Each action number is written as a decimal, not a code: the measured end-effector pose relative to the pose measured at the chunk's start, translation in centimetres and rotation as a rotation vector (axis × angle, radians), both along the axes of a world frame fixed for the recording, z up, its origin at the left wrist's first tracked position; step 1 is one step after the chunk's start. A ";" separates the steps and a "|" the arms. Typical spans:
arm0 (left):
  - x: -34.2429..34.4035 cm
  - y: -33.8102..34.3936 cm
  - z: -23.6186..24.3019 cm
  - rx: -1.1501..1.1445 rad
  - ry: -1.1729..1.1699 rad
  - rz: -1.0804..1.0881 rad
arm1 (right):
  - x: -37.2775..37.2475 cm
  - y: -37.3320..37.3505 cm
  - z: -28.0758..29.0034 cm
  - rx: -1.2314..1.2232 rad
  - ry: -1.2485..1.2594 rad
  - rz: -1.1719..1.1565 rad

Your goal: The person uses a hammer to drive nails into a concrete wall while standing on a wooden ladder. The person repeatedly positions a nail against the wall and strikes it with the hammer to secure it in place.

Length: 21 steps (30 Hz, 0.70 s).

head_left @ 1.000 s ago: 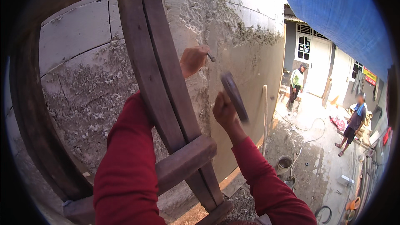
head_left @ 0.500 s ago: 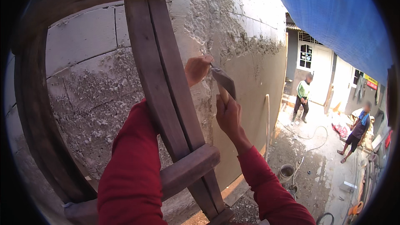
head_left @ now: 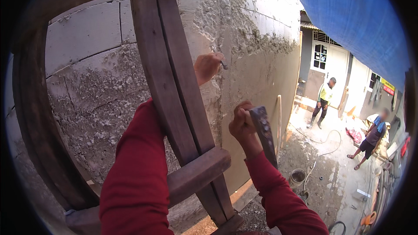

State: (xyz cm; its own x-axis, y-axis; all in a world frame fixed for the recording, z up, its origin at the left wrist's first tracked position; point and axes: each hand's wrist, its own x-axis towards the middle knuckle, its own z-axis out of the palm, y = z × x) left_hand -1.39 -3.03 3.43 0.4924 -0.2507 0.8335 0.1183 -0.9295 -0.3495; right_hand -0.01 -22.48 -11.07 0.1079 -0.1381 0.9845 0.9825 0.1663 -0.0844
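Observation:
My left hand (head_left: 207,67) reaches round a slanted wooden post (head_left: 167,74) and pinches a small metal nail (head_left: 224,65) against the rough plastered wall (head_left: 257,61). My right hand (head_left: 242,124) is lower and to the right, closed on the handle of a dark, long-headed hammer (head_left: 264,129). The hammer's head points down and stands clear of the nail and the wall. Both arms are in red sleeves.
A wooden frame with a curved rail (head_left: 30,104) and a cross piece (head_left: 196,174) stands between me and the block wall. A blue tarp (head_left: 352,13) hangs at the upper right. Far below are two people (head_left: 323,100) (head_left: 375,130), a bucket (head_left: 298,176) and a hose (head_left: 322,148).
The hammer swung in to the nail by my left hand half a second ago. It has since dropped back down and to the right. My left hand stays at the wall.

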 end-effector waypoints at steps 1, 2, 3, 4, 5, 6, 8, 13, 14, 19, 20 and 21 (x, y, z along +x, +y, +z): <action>-0.1 0.2 0.0 0.025 -0.029 -0.013 | 0.9 0.7 0.3 0.002 -0.069 -0.038; 0.5 0.1 -0.2 0.049 -0.024 -0.058 | 1.3 0.9 1.7 -0.382 0.422 -0.025; 0.9 0.0 -0.7 0.073 -0.021 -0.102 | 1.2 0.3 1.1 -0.381 0.415 -0.045; 1.5 -0.1 -0.9 0.097 -0.018 -0.144 | 0.9 -0.3 0.1 -0.380 0.408 -0.063; 1.5 -0.3 -0.7 0.052 0.001 -0.079 | 0.2 -0.8 -0.1 -0.391 0.386 -0.069; 1.6 -0.4 -0.5 0.005 0.021 -0.014 | -0.5 -1.6 0.4 -0.401 0.403 0.013; 0.4 -0.7 -0.2 -0.090 0.097 0.104 | -1.1 -2.2 0.6 -0.173 0.120 0.072; 0.8 1.2 -1.7 -0.002 0.076 -0.020 | 3.1 0.6 1.5 -0.492 0.416 -0.173; 0.6 2.4 -1.1 0.013 0.089 0.013 | 2.9 0.9 2.0 -0.450 0.406 -0.117; 1.6 1.3 -2.4 0.009 0.122 0.051 | 0.7 -0.8 -4.3 -0.183 0.348 0.143; 1.6 1.2 -2.2 0.040 0.088 -0.005 | 0.0 -0.8 -4.5 -0.113 0.332 0.189; 1.6 1.1 -1.9 0.071 0.054 -0.060 | -0.5 -0.9 -4.3 -0.056 0.329 0.216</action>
